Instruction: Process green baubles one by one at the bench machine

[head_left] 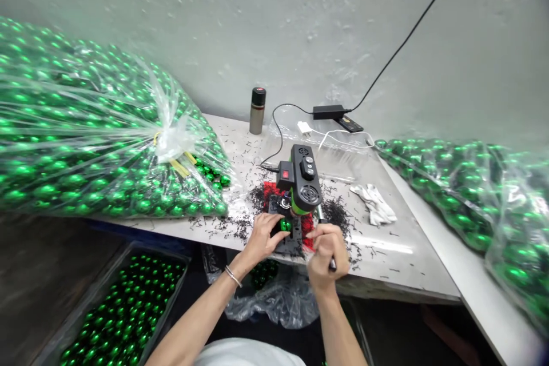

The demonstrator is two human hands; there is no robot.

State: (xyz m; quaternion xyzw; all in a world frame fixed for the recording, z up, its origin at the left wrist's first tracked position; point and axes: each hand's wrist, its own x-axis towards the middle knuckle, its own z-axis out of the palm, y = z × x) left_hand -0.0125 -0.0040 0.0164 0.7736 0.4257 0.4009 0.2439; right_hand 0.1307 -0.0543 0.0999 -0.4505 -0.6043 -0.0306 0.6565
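A small black bench machine (pixel 305 170) with round vents and a red switch stands near the table's front edge. Beneath its head is a shiny green ball (pixel 285 225), pinched between the thumb and fingers of my left hand (pixel 262 235). My right hand (pixel 329 251) is wrapped around the machine's lever handle (pixel 332 265), whose metal rod shows above the fist. Red material (pixel 307 229) lies under and beside the base. Small black bits (pixel 337 214) are scattered around the machine. What touches the top of the ball is hard to make out.
A large clear bag of green balls (pixel 86 126) fills the left side; another bag (pixel 467 200) lies right. Below left sits a bin of green balls (pixel 124 303). Behind stand a bottle (pixel 257 111), a black power adapter (pixel 329 112) with cords, and white gloves (pixel 375 204).
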